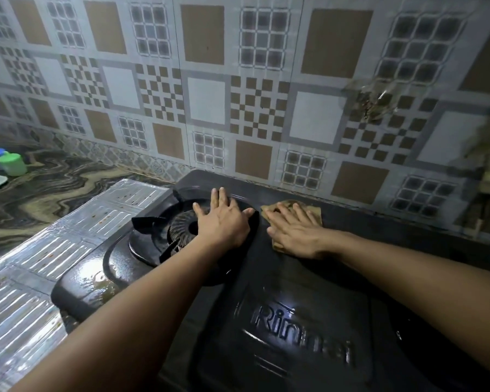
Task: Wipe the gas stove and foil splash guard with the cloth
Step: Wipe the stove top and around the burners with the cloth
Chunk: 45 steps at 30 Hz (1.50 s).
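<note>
two hands on the stove [294,292]: right hand [296,232] flat, pressing the cloth [314,212] beside the burner [181,230]; left hand [224,222] open, empty, bracing there. stovetop wiping underway; the foil guard [54,244], left of the burner, looks spotted, likely next.

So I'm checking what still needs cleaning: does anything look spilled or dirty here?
Yes. A wet, yellowish puddle sits on the gas stove's front-left corner, and reddish-brown specks dot the foil splash guard lying flat beside it.

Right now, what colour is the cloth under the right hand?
The cloth is tan-brown, pressed flat on the black stove; the head view shows it.
</note>
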Tool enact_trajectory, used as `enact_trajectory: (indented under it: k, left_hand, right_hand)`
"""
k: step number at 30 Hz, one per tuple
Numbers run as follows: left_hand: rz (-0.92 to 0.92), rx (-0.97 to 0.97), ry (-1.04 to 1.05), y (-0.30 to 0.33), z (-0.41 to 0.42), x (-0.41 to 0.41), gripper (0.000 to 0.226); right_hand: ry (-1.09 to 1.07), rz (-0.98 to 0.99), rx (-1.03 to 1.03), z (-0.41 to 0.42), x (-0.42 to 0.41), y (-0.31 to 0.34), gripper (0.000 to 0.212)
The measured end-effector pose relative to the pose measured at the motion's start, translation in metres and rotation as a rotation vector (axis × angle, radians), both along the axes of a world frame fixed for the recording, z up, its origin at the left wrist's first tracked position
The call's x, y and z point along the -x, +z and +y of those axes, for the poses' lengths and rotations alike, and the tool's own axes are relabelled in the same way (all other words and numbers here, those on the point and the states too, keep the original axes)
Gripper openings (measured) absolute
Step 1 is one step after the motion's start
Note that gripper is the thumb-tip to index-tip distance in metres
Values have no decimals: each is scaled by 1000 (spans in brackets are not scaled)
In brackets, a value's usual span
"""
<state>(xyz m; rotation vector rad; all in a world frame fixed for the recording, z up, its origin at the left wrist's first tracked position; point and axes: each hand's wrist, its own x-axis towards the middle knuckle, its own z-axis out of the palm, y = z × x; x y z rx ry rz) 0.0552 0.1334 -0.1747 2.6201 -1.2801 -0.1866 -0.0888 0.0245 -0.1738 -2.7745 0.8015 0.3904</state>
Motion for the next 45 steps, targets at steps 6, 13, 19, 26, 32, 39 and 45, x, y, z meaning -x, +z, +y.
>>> enact_trajectory:
  k: [6, 13, 19, 26, 32, 39, 45]
  left_hand:
    - [63, 17, 71, 3, -7, -2, 66]
    - [35, -3, 81, 5, -10, 3, 65]
    - [55, 40, 63, 0, -9, 3, 70]
    - [84, 56, 45, 2, -5, 3, 70]
    - [-19, 39, -101, 11, 10, -1, 49]
    - [-165, 58, -110, 20, 59, -46, 51]
    - [-106, 116, -39, 23, 116, -84, 40]
  right_hand:
    - [0, -36, -5, -26, -14, 6, 52]
    - [-32, -85, 75, -34, -29, -3, 56]
    - [65, -65, 82, 24, 9, -5, 64]
    - [175, -106, 68, 95, 48, -7, 64]
    - [-76, -54, 71, 62, 22, -2, 65]
    - [17, -105, 56, 124, 41, -9, 65]
    - [89, -186, 16, 146, 54, -11, 61]
